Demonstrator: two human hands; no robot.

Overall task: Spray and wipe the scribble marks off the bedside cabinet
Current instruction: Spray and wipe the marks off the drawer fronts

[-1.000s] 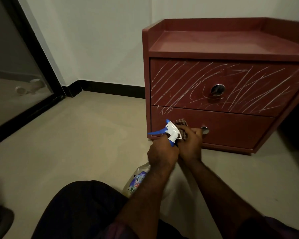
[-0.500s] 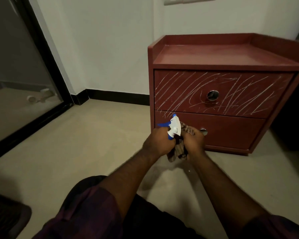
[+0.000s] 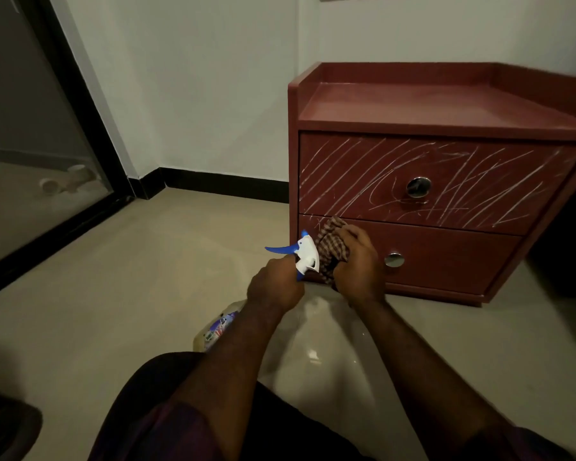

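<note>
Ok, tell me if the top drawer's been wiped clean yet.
No, white scribble marks cross the whole top drawer front.

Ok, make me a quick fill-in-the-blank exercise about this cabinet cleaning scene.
1. The left hand grips a spray bottle whose trigger is ____.
2. The right hand holds a checked ____.
3. Most white scribble marks cover the ____ drawer of the red cabinet.
Missing words: blue, cloth, upper.
</note>
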